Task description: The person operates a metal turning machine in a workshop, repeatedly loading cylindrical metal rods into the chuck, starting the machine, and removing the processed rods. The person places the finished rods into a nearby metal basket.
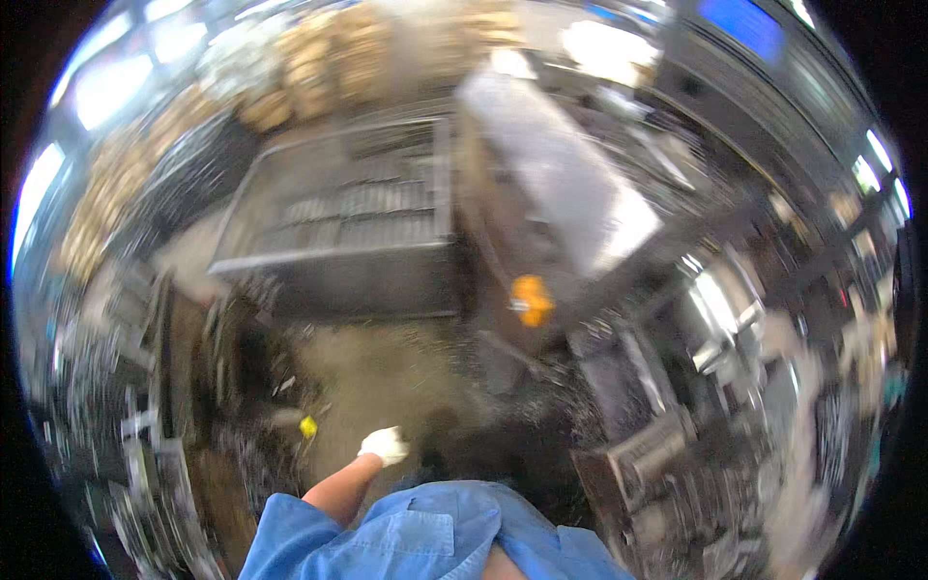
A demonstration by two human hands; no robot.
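Note:
My left hand (385,446), in a white glove, hangs over the floor in front of my blue work shirt (416,527). Its fingers are smeared by motion, and I see nothing held in it. Nearest to it on the left is a small bright yellow thing (308,426), too blurred to name. Ahead stands a large grey metal bin (362,290) with rows of grey pieces inside. No part of my right hand shows; only the blue right sleeve (585,551) appears at the lower edge.
A long pale panel (556,159) on a machine slants away at the right of the bin, with an orange object (531,300) by its near end. Dark machinery (648,454) stands at right. Tan stacked sacks or bundles (314,63) line the back; dark racks (179,358) stand left.

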